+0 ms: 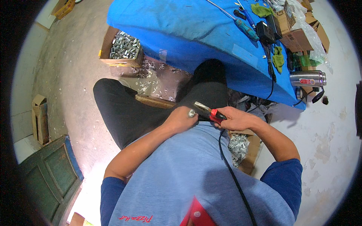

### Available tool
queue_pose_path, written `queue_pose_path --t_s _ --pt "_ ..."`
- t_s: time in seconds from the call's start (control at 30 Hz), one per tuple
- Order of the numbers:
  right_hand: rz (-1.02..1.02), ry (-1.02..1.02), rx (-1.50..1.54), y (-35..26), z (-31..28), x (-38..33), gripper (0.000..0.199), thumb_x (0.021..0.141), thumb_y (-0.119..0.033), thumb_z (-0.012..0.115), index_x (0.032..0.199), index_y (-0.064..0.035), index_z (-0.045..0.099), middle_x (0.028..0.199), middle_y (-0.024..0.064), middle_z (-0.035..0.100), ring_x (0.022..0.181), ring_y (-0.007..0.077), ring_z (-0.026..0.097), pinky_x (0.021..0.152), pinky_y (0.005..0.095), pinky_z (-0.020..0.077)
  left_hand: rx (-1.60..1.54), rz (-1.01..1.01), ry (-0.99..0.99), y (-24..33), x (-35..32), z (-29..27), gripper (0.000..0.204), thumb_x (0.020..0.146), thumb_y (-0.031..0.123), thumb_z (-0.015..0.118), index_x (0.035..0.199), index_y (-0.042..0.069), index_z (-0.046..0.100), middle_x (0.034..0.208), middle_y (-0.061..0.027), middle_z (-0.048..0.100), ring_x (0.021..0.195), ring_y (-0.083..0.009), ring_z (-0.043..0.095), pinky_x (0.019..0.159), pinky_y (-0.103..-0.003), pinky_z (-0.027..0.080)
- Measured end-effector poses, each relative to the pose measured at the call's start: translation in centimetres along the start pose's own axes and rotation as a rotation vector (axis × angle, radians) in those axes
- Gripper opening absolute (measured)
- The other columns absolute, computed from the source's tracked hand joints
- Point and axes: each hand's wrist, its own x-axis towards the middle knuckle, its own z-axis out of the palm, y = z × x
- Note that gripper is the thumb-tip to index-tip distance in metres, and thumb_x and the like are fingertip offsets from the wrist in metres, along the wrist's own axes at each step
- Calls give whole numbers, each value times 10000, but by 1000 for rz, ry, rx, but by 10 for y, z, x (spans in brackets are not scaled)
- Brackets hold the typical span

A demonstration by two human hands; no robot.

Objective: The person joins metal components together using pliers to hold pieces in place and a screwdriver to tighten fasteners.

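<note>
Nearest, a blue shirt (pixel 162 177) with red stitching is shown, crossed on its right side by a black cable (pixel 235 179). Before it, over the lap, a small silvery metal cylinder (pixel 191 113) is held upright in the left hand (pixel 180 120), its grip curled closed around the piece. A pair of combination pliers (pixel 211 112), handles red and black, is held in the right hand (pixel 235 117), its grip wrapped about the handles. The metal nose is pointed toward the left hand, just beside the cylinder; whether its jaws are parted cannot be told. Black trousers (pixel 117 109) are seen beneath.

By the right hip, an open cardboard box (pixel 254 152) is filled with silvery pieces. Beyond the knees, small metal parts (pixel 149 81) are scattered on a brown surface; beside them, a carton (pixel 122 62) is heaped with metal cylinders.

Farther off, a worktop (pixel 169 22) is draped in blue cloth. On it are laid a teal-handled screwdriver (pixel 247 31), a black power adapter (pixel 265 32) and a green rag (pixel 278 59); at its right edge, a steel vacuum flask (pixel 306 78) is placed on its side.
</note>
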Motion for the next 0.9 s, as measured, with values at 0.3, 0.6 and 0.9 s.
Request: queue_pose_path --t_s 0.3,0.6,0.9 --pt "108 -59 -36 -38 0 -20 245 754 -130 530 963 0 536 797 178 578 759 299 577 698 412 448 -66 -73 2 4 -3 -6 267 809 235 592 787 -25 649 741 -261 622 718 -419 618 662 -479 471" --pt "107 -52 -53 -33 6 -14 254 747 -116 525 935 53 548 809 258 614 817 387 627 728 465 466 -87 -44 26 -5 0 -3 225 832 168 591 736 -36 588 586 -95 542 575 -134 478 558 -367 422" --pt "119 -46 50 -28 7 -6 260 748 -137 535 930 49 548 806 250 615 797 380 629 712 469 470 -129 -96 17 -3 0 -2 262 857 213 600 787 -39 605 613 -86 558 597 -140 492 573 -370 435"
